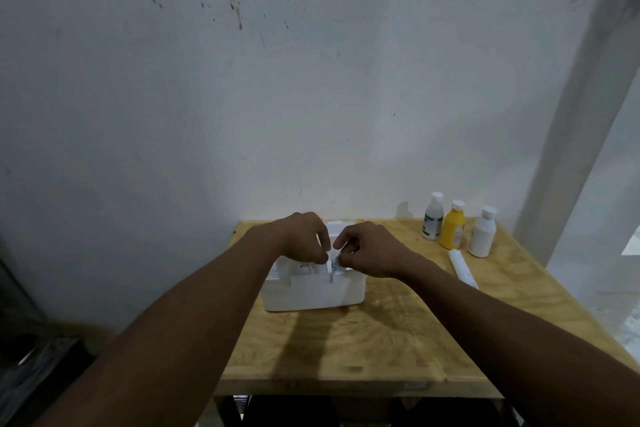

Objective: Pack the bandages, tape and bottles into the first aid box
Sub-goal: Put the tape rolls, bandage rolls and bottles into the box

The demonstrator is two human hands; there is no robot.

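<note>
Fingertips of the left hand and right hand meet over the open white first aid box, pinched together on a small white item too blurred to name. Far right on the wooden table stand three bottles; a white roll lies near them

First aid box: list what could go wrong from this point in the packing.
1. Both hands, left and right, pinch a small white item over the box; it looks tightly filled, so forcing it in may crush what is inside.
2. Three bottles stand close together by the wall; reaching for one could topple another.
3. The white roll lies loose on the table and could roll towards the right edge.
</note>
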